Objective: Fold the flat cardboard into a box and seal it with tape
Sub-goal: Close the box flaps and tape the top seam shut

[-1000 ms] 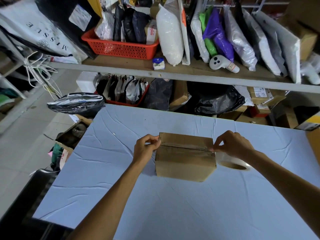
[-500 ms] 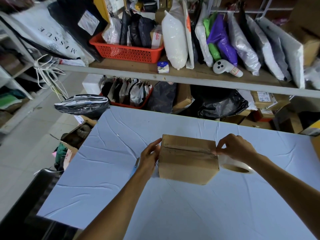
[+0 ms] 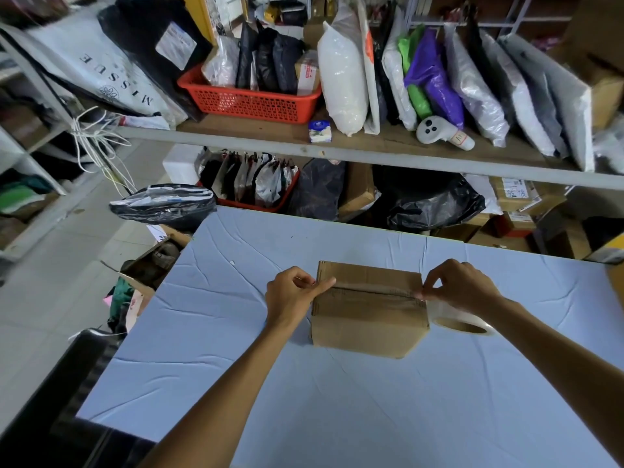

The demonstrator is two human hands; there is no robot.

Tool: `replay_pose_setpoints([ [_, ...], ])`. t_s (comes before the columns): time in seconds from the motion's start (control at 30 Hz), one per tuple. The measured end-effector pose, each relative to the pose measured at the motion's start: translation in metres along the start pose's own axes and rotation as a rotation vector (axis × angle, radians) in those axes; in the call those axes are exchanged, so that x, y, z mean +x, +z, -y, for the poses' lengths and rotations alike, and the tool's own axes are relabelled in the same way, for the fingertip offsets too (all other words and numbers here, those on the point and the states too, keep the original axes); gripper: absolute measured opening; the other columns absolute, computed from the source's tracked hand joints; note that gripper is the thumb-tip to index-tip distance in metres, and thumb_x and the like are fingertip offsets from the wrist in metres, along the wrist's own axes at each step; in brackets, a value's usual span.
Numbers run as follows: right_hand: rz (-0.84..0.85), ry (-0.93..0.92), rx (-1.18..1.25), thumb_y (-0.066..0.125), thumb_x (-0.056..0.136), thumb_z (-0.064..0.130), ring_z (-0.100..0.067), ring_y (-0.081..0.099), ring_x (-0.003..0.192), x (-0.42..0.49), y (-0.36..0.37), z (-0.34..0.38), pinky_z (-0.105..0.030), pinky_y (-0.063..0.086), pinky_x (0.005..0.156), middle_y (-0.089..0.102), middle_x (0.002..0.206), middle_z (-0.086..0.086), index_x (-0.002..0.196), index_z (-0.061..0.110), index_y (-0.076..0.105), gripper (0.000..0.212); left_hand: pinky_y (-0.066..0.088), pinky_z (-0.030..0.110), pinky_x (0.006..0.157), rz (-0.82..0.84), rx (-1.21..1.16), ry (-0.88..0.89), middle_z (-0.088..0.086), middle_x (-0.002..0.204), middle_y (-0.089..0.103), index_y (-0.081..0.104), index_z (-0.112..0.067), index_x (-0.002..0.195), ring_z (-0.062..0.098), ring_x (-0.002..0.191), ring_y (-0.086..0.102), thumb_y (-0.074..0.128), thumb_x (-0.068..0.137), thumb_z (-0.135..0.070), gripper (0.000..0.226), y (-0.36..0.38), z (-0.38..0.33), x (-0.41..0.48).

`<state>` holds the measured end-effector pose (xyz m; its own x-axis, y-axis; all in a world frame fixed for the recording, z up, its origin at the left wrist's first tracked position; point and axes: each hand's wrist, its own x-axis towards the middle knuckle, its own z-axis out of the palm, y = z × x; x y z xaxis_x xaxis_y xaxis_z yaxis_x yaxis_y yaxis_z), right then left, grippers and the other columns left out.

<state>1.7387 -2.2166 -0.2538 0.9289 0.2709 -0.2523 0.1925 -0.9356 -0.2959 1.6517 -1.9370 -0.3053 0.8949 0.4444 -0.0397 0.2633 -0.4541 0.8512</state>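
— Where's the box (image 3: 368,319)?
— On the blue table (image 3: 304,417). Right hand (image 3: 462,287) pinches tape (image 3: 446,311) at the box's right edge. Left hand (image 3: 290,298) thumbs its left edge, fingers curled, perhaps pinching tape.
— Any writing?
— "MISSUE" on a bag (image 3: 101,72), far behind-left of the box.

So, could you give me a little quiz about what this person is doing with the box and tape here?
1. True or false: the tape roll lies to the left of the box.
2. What does the right hand pinch at the box's right edge? A scissors; B the tape strip; C a pen.
3. Fill in: a finger of the left hand presses on the box's ___ face.
Key: 1 false; 2 B; 3 top.
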Motion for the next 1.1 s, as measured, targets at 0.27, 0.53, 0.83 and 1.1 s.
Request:
replay_pose_setpoints([
  [0.27,-0.079,0.089,-0.003,0.074,0.07,0.057,-0.015,0.05,0.079,-0.006,0.001,-0.001,-0.026,0.034,0.057,0.057,0.096,0.01,0.079,0.03,0.07,0.029,0.046,0.028,0.057,-0.038,0.053,0.011,-0.002,0.063,0.062,0.061,-0.009,0.068,0.014,0.062,0.059,0.078,0.071,-0.046,0.04,0.01,-0.004,0.006],
  [0.53,-0.036,0.102,0.239,0.071,0.067,0.062,-0.017,0.056,0.089,-0.015,0.007,-0.014,-0.028,0.04,0.061,0.067,0.099,0.002,0.08,0.03,0.073,0.035,0.051,0.037,0.067,-0.065,0.153,0.02,0.005,0.075,0.068,0.061,-0.007,0.08,0.023,0.074,0.063,0.076,0.076,-0.041,0.037,0.012,-0.015,0.006],
  [0.83,-0.072,0.255,0.131,0.06,0.037,0.09,-0.014,0.054,0.072,-0.012,0.018,-0.005,-0.029,0.043,0.061,0.066,0.082,0.006,0.072,0.023,0.069,0.077,0.045,0.034,0.063,0.033,0.324,-0.084,0.005,0.092,0.063,0.051,-0.008,0.093,0.023,0.084,0.059,0.082,0.057,-0.057,0.068,0.02,-0.032,-0.003],
  [1.1,-0.066,0.245,0.113,0.062,0.042,0.086,-0.013,0.05,0.07,-0.005,0.021,0.001,-0.036,0.042,0.075,0.057,0.072,0.011,0.069,0.023,0.07,0.069,0.05,0.038,0.077,0.107,0.426,-0.122,0.008,0.11,0.056,0.045,-0.01,0.108,0.027,0.098,0.059,0.073,0.055,-0.073,0.086,0.02,-0.04,-0.01],
])
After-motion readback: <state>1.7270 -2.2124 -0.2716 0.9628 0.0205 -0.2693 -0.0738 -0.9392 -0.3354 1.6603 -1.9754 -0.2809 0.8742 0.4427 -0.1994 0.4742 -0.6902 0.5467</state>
